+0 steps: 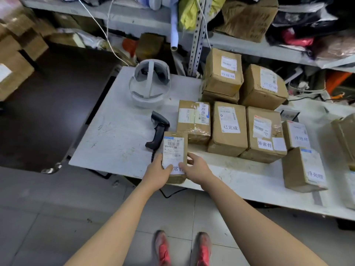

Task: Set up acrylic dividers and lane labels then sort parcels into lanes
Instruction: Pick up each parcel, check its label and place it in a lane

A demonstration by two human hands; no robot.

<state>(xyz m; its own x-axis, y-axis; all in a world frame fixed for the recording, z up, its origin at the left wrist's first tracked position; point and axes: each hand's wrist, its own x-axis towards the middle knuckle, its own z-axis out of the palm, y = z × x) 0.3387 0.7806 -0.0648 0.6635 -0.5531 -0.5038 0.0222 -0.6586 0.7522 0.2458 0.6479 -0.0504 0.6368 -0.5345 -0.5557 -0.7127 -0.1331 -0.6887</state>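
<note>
A small cardboard parcel with a white shipping label and a white tag on top sits near the front edge of the white table. My left hand grips its left near corner, thumb on the tag. My right hand grips its right side, thumb on top. Behind it lies a group of taped parcels with handwritten-style tags: one, one and one. Two more parcels are stacked at the back. No acrylic divider is clearly visible.
A black barcode scanner lies just left of the held parcel. A white headset rests at the table's back. More tagged parcels lie to the right. Cluttered metal shelves stand behind; a dark table is left.
</note>
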